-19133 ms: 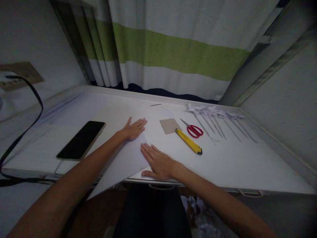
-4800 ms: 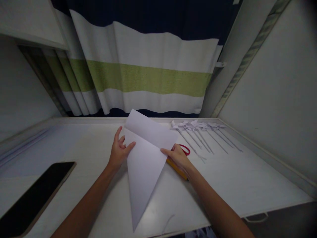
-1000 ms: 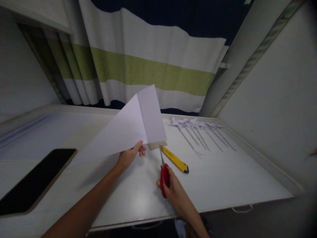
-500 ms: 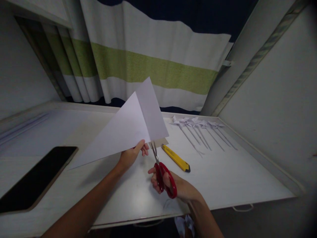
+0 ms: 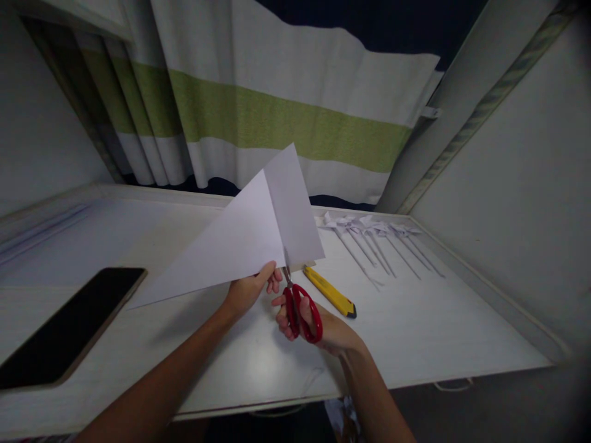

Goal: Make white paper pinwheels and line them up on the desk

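Note:
A white sheet of paper (image 5: 235, 237), folded into a triangle with a strip standing out along its right side, is pinched at its lower edge by my left hand (image 5: 252, 289). My right hand (image 5: 318, 326) grips red-handled scissors (image 5: 302, 312), fingers through the loops. Their blades reach into the paper's lower edge beside the fold, and the tips are partly hidden by it. Just right of the scissors, a yellow utility knife (image 5: 330, 291) lies on the table.
Several white paper pinwheels on thin sticks (image 5: 373, 229) lie at the back right of the white table (image 5: 438, 332). A dark phone (image 5: 69, 326) rests at the left. A striped curtain (image 5: 295, 120) hangs behind, and a raised rim borders the tabletop.
The scissors have moved up and slightly left, and their blades now go into the paper's lower edge. The paper and my left hand have shifted a little to the right.

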`<state>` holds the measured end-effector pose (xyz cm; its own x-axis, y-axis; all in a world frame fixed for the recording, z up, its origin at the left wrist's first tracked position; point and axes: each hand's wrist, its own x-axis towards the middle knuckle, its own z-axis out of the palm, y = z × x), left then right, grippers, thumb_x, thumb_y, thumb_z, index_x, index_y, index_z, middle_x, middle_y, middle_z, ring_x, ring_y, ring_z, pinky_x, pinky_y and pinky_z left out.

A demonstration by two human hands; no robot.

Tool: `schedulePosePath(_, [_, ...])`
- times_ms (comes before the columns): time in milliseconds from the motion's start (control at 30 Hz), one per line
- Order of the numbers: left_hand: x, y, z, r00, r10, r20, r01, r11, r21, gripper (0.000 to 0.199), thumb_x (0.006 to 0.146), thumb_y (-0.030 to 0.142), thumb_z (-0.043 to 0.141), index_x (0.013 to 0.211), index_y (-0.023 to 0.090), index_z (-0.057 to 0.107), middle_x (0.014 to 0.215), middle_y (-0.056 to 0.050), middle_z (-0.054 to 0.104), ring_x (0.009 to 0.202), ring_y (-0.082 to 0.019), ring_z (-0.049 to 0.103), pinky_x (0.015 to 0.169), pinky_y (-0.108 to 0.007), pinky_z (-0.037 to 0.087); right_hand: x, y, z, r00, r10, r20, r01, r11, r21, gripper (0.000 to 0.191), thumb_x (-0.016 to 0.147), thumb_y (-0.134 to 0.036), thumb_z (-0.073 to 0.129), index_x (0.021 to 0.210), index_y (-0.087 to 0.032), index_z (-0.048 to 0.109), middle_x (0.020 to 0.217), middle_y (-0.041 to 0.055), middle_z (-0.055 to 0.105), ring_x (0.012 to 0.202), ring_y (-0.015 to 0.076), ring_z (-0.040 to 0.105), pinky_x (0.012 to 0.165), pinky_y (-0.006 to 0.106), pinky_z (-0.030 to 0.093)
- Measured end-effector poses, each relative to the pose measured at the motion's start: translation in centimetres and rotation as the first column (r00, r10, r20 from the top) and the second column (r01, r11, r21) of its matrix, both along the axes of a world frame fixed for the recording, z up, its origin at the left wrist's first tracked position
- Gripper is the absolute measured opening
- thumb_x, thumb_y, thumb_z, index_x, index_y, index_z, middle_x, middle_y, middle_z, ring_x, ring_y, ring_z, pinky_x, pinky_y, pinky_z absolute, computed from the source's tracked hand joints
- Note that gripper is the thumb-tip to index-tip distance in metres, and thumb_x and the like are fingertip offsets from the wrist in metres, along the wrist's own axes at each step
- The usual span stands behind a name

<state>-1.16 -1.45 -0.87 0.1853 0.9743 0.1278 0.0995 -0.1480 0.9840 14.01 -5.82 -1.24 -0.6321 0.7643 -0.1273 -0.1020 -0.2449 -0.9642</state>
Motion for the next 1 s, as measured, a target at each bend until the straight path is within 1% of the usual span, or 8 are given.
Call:
schedulePosePath(67, [0.04, -0.04, 0.02, 1.0, 0.004, 0.002, -0.004, 1.0, -0.007, 0.027, 0.078, 0.028, 0.036, 0.056, 0.016, 0.048, 0.042, 0.005, 0.048, 0.041, -0.008, 0.042, 0.049, -0.02, 0.037, -0.01, 0.04, 0.12, 1.0, -0.011, -0.024, 0.01, 1.0, -0.028, 0.061, 0.062, -0.069, 0.039, 0.091, -0.017, 0.05, 0.065, 0.0016, 0.044, 0.05, 0.0091, 0.039, 0.043, 0.024, 0.026])
schedulePosePath(200, [0.07, -0.02, -0.05, 1.0, -0.011, 0.01, 0.011, 1.0, -0.022, 0.027, 0.077, 0.029, 0.037, 0.055, 0.016, 0.048, 0.041, 0.005, 0.048, 0.041, -0.008, 0.042, 0.049, -0.02, 0.037, -0.22, 0.1, 0.28, 0.998, -0.02, -0.061, 0.016, 0.998, -0.052, 0.06, 0.062, -0.068, 0.042, 0.09, -0.015, 0.05, 0.064, 0.0009, 0.044, 0.05, 0.0085, 0.04, 0.045, 0.024, 0.03])
schedulePosePath(400, [0.21, -0.06, -0.05, 0.999, -0.018, 0.033, 0.019, 1.0, -0.022, 0.027, 0.077, 0.029, 0.038, 0.055, 0.016, 0.049, 0.042, 0.005, 0.048, 0.041, -0.008, 0.043, 0.048, -0.02, 0.037, -0.25, 0.04, -0.07, 0.995, -0.039, -0.096, 0.029, 0.993, -0.112, 0.057, 0.064, -0.065, 0.043, 0.091, -0.015, 0.049, 0.065, 0.0009, 0.046, 0.052, 0.0091, 0.041, 0.048, 0.025, 0.035])
schedulePosePath(533, [0.22, -0.16, 0.0, 0.999, -0.033, 0.016, 0.033, 0.999, -0.042, 0.028, 0.077, 0.029, 0.038, 0.055, 0.017, 0.049, 0.042, 0.005, 0.049, 0.041, -0.008, 0.044, 0.05, -0.02, 0.038, -0.24, -0.01, -0.21, 0.992, -0.055, -0.113, 0.043, 0.993, -0.108, 0.054, 0.065, -0.064, 0.043, 0.089, -0.016, 0.05, 0.064, 0.0017, 0.046, 0.052, 0.0104, 0.041, 0.048, 0.026, 0.035])
schedulePosePath(633, [0.25, -0.24, 0.08, 1.0, -0.026, 0.013, 0.027, 0.999, -0.035, 0.027, 0.077, 0.029, 0.038, 0.055, 0.017, 0.049, 0.043, 0.005, 0.049, 0.042, -0.009, 0.044, 0.051, -0.021, 0.038, -0.3, 0.06, -0.21, 0.99, -0.035, -0.14, 0.022, 0.995, -0.092, 0.051, 0.067, -0.063, 0.042, 0.088, -0.017, 0.051, 0.064, 0.0022, 0.045, 0.052, 0.0105, 0.041, 0.049, 0.027, 0.035])
schedulePosePath(800, [0.33, -0.3, 0.23, 1.0, -0.015, 0.016, 0.015, 0.999, -0.047, 0.025, 0.075, 0.027, 0.038, 0.054, 0.017, 0.048, 0.041, 0.006, 0.047, 0.04, -0.008, 0.043, 0.049, -0.02, 0.038, -0.45, 0.17, -0.35, 0.992, -0.047, -0.114, 0.037, 0.995, -0.089, 0.053, 0.068, -0.063, 0.038, 0.092, -0.017, 0.05, 0.062, 0.0014, 0.045, 0.052, 0.011, 0.041, 0.048, 0.027, 0.034])
schedulePosePath(900, [0.31, -0.26, 0.09, 0.999, -0.019, 0.034, 0.02, 0.999, -0.048, 0.024, 0.074, 0.026, 0.039, 0.054, 0.017, 0.048, 0.04, 0.006, 0.046, 0.039, -0.008, 0.042, 0.047, -0.02, 0.037, -0.5, 0.16, -0.53, 0.991, -0.043, -0.13, 0.031, 0.995, -0.094, 0.052, 0.07, -0.062, 0.037, 0.092, -0.017, 0.051, 0.061, 0.0013, 0.045, 0.053, 0.0112, 0.041, 0.047, 0.026, 0.033])
schedulePosePath(1000, [0.25, -0.15, -0.2, 0.998, -0.039, 0.049, 0.041, 0.998, -0.038, 0.024, 0.074, 0.026, 0.039, 0.054, 0.017, 0.049, 0.041, 0.006, 0.046, 0.04, -0.008, 0.042, 0.047, -0.02, 0.036, -0.56, 0.06, -0.55, 0.988, -0.066, -0.137, 0.053, 0.994, -0.095, 0.051, 0.07, -0.062, 0.037, 0.09, -0.017, 0.051, 0.061, 0.0012, 0.045, 0.051, 0.0106, 0.04, 0.046, 0.026, 0.033])
